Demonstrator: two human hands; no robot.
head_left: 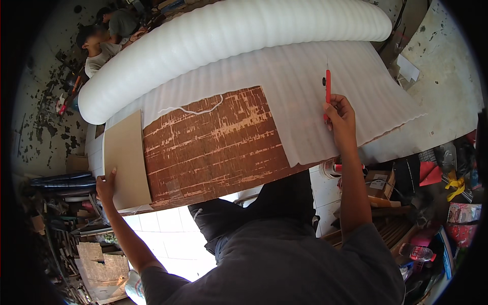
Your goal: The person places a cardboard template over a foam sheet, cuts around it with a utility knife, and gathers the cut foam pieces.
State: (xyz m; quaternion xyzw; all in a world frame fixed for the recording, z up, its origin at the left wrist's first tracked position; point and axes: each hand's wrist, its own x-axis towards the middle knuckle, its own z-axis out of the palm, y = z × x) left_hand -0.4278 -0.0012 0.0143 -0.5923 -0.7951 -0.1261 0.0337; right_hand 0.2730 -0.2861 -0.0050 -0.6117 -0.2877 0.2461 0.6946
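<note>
My right hand [341, 119] is closed around a red box cutter [328, 86], its thin blade pointing away from me above the white foam sheet [315, 101]. At the left end of the worktable my left hand [106, 187] grips the near left edge of a tan rectangular board [124, 160], which lies flat. Between the board and the foam sheet, the worn brown wooden tabletop [213, 147] shows bare. A narrow curled strip of foam [195, 112] lies along its far side. Beyond it stretches a large roll of white foam [229, 40].
Two other people [99, 48] are at the far left, behind the roll. Scrap wood [101, 269] is piled at the lower left. A cardboard box [380, 185], a plastic bottle [418, 252] and mixed clutter crowd the right. A pale surface [437, 101] adjoins the table's right end.
</note>
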